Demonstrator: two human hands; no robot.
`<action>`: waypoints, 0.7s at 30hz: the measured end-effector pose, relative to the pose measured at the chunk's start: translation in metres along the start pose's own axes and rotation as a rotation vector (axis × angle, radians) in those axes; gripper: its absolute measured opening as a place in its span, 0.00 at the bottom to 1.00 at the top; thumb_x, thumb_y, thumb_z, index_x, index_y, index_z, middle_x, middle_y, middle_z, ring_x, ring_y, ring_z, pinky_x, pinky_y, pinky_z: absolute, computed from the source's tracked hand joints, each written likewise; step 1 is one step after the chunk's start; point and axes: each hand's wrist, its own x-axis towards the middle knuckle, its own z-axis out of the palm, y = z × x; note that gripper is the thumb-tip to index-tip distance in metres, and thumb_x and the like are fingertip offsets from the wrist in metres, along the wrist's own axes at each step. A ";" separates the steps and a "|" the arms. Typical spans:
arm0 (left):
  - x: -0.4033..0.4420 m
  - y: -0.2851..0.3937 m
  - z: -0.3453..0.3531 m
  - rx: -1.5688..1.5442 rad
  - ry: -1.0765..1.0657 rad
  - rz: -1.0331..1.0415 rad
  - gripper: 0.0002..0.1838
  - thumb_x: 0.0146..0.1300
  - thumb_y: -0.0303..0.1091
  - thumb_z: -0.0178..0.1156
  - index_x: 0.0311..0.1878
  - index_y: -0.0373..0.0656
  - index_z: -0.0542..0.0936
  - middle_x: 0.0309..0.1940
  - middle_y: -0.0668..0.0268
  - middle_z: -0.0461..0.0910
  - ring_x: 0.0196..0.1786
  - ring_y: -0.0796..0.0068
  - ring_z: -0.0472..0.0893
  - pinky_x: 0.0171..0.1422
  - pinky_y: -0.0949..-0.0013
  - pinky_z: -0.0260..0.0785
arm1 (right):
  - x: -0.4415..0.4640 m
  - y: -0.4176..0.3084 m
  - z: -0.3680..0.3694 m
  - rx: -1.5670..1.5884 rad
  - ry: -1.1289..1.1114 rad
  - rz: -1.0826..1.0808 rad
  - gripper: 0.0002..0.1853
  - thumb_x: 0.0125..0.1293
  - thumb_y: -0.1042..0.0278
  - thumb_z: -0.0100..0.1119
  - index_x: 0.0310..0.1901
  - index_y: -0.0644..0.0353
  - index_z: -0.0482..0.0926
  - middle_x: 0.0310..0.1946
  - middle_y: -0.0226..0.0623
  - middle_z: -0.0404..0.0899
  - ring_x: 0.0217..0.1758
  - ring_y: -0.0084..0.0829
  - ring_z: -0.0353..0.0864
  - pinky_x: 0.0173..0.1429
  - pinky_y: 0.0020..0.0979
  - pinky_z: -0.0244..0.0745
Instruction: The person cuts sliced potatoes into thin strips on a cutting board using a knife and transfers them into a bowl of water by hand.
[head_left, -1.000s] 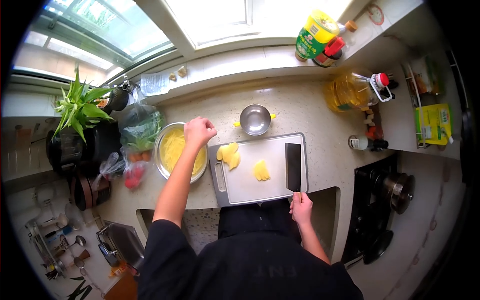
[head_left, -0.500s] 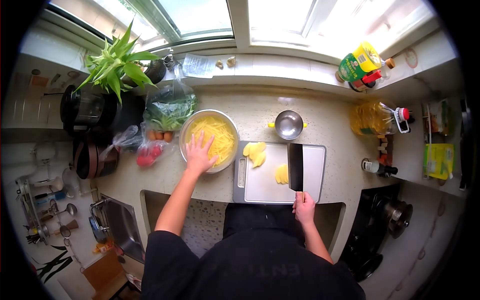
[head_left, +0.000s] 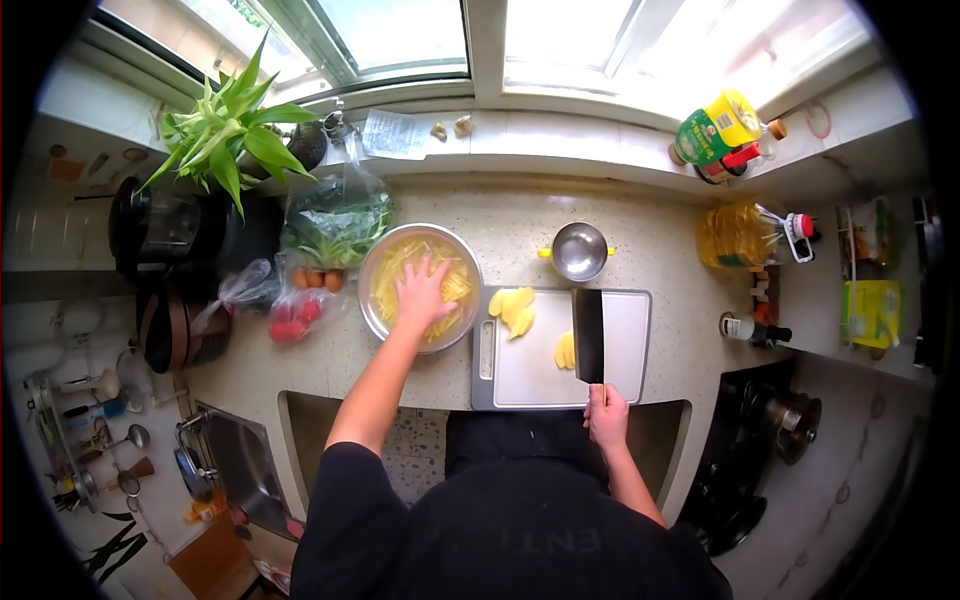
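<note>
My left hand (head_left: pixel 422 296) lies with spread fingers on the pale yellow potato shreds (head_left: pixel 455 287) in a round metal bowl (head_left: pixel 474 262). The shreds look wet, with liquid around them. My right hand (head_left: pixel 606 414) is wrapped round the handle of a black-bladed cleaver (head_left: pixel 589 335), which stands over the cutting board (head_left: pixel 625 345). Just left of the blade sit a few yellow potato slices (head_left: pixel 564 350). More potato slices (head_left: pixel 513 310) lie near the board's upper left corner.
A small steel bowl with yellow handles (head_left: pixel 579 250) stands behind the board. At left are a bag of greens (head_left: pixel 335 225), eggs (head_left: pixel 316 278) and a bag with red items (head_left: pixel 293 318). An oil jug (head_left: pixel 740 235) and dark bottle (head_left: pixel 755 330) stand at right.
My left hand has moved right and pressed down into the shreds, which now look more submerged. My right hand and the cleaver have barely moved.
</note>
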 end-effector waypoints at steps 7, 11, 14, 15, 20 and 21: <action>-0.001 -0.027 -0.012 -0.089 0.363 0.021 0.42 0.48 0.56 0.77 0.70 0.60 0.78 0.73 0.57 0.68 0.77 0.48 0.64 0.79 0.41 0.61 | -0.001 0.003 0.004 0.023 0.014 -0.002 0.22 0.83 0.55 0.59 0.30 0.58 0.73 0.17 0.29 0.75 0.15 0.19 0.71 0.20 0.25 0.67; 0.001 -0.056 -0.002 -0.277 0.473 -0.009 0.39 0.51 0.52 0.76 0.68 0.53 0.79 0.70 0.55 0.70 0.75 0.48 0.67 0.78 0.48 0.64 | -0.002 0.002 0.008 0.026 0.013 0.004 0.22 0.83 0.55 0.59 0.30 0.58 0.73 0.17 0.29 0.75 0.15 0.19 0.71 0.20 0.25 0.67; 0.012 -0.071 0.032 -0.469 0.399 0.035 0.38 0.54 0.49 0.75 0.69 0.52 0.78 0.70 0.53 0.69 0.73 0.47 0.69 0.77 0.49 0.65 | -0.003 -0.005 0.010 0.017 -0.004 0.017 0.22 0.83 0.54 0.59 0.30 0.59 0.73 0.17 0.29 0.75 0.15 0.19 0.72 0.20 0.25 0.67; 0.009 -0.068 0.031 -0.532 0.364 0.054 0.38 0.55 0.48 0.74 0.70 0.52 0.77 0.70 0.52 0.69 0.73 0.47 0.70 0.77 0.48 0.65 | -0.004 -0.007 0.011 0.013 -0.011 0.025 0.22 0.82 0.54 0.59 0.31 0.59 0.73 0.17 0.29 0.75 0.15 0.19 0.72 0.20 0.25 0.67; -0.005 -0.060 0.028 -0.329 0.575 -0.100 0.41 0.59 0.49 0.73 0.75 0.49 0.73 0.69 0.50 0.71 0.71 0.45 0.73 0.76 0.48 0.67 | -0.005 0.000 0.010 0.005 -0.003 0.032 0.23 0.81 0.52 0.61 0.30 0.60 0.74 0.15 0.31 0.76 0.15 0.22 0.76 0.21 0.27 0.70; -0.007 -0.057 0.030 -0.272 0.657 -0.191 0.41 0.60 0.50 0.73 0.76 0.48 0.72 0.68 0.50 0.71 0.70 0.46 0.74 0.75 0.48 0.67 | -0.006 0.000 0.009 0.011 0.003 0.036 0.24 0.81 0.52 0.61 0.29 0.60 0.74 0.14 0.31 0.77 0.15 0.22 0.78 0.21 0.28 0.71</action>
